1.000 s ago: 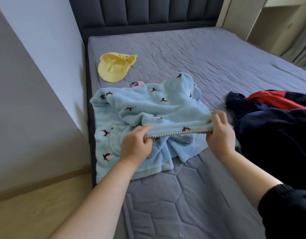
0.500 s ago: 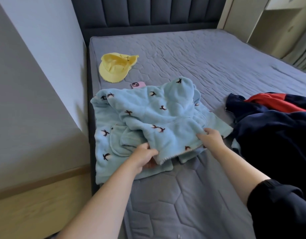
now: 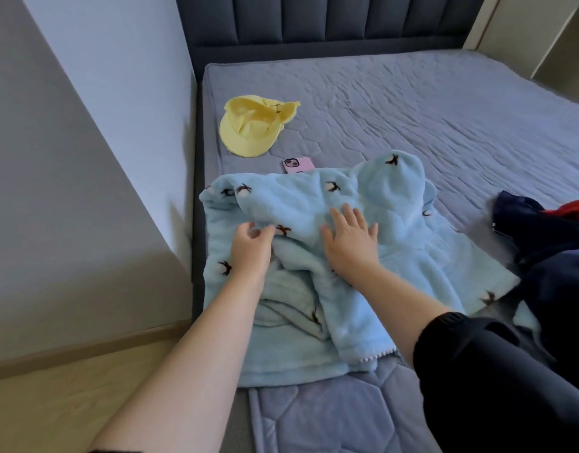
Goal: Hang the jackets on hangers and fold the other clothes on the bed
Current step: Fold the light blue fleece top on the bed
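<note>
Bed: we work at the near left corner of a grey quilted mattress point(image 3: 445, 109), with a dark padded headboard point(image 3: 314, 21) beyond it and a pale wall point(image 3: 85, 158) to our left.
Left hand point(image 3: 248, 250): our fingers and thumb curl to pinch a fold of the light blue fleece garment point(image 3: 298, 197) near its left side.
Right hand point(image 3: 350, 237): it lies flat with fingers straight and spread, pressing the fleece just beside the left hand and gripping nothing.
Fleece: it lies on the mattress under both hands in bunched, overlapping layers, with small bird motifs and a trimmed hem point(image 3: 376, 354) towards us.
Step, as we judge it: we are folding, with the job only partly done, since the layers are uneven.
Doing it well: we should keep the flat palm as an anchor, draw the pinched fold across to a straight edge, then sweep outward to smooth the thick pile.
Nearby: a pink phone point(image 3: 296, 165) sits partly under the far edge, so we should not fold it in.
Further out: a yellow cap point(image 3: 248, 125) lies beyond, apart from the fleece, and a navy and red jacket point(image 3: 549, 250) is heaped at the right, unhung.
</note>
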